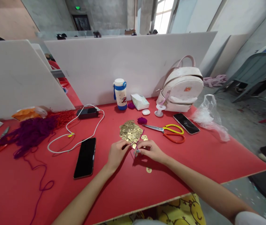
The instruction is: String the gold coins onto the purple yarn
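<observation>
Both hands meet just in front of a heap of brass-coloured coins with holes in them. My left hand is closed in a pinch on a thin purple cord. My right hand pinches the same cord from the other side, and a strand of it rises above the fingers. A coin sits between the two hands; whether the cord runs through it I cannot tell. Nearer the table's front edge lies a single loose coin.
Yellow-and-red scissors and a phone lie right of the heap. Another phone and a white cable are left, beside purple yarn. Behind stand a bottle, a tissue pack and a white backpack.
</observation>
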Motion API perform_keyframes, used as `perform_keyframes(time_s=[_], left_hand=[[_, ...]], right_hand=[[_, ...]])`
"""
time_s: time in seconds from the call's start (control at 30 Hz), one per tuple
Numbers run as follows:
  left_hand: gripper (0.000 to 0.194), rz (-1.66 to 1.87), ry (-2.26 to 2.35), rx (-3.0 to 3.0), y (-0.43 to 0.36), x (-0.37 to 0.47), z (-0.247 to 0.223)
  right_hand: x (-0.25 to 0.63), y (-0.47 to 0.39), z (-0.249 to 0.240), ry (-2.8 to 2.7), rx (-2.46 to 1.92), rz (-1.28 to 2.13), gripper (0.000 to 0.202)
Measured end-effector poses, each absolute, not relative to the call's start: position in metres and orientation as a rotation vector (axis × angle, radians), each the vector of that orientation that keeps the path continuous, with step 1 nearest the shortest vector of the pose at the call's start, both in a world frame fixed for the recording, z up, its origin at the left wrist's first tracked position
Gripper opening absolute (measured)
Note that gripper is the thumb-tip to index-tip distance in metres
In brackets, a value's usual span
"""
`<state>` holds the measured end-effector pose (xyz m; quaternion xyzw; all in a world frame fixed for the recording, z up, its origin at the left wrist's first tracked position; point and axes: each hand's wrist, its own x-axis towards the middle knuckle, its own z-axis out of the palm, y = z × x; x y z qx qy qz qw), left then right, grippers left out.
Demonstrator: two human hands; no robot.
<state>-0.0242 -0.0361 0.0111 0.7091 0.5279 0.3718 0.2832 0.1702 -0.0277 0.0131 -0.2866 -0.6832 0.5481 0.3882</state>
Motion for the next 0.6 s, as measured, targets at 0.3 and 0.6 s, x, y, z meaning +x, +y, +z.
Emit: perform_keyframes(time_s=[0.3, 0.6], left_hand=[[0.021, 1.115, 0.979, 2.469, -0.045, -0.026, 0.004], [0.01, 1.402, 1.092, 1.945, -0.046, -0.022, 0.016]], right_hand=[[0.166, -0.024, 0.007, -1.269, -0.848, 1.578, 0.031], [0.16, -0.022, -0.006, -1.276, -0.867, 1.648, 0.036]])
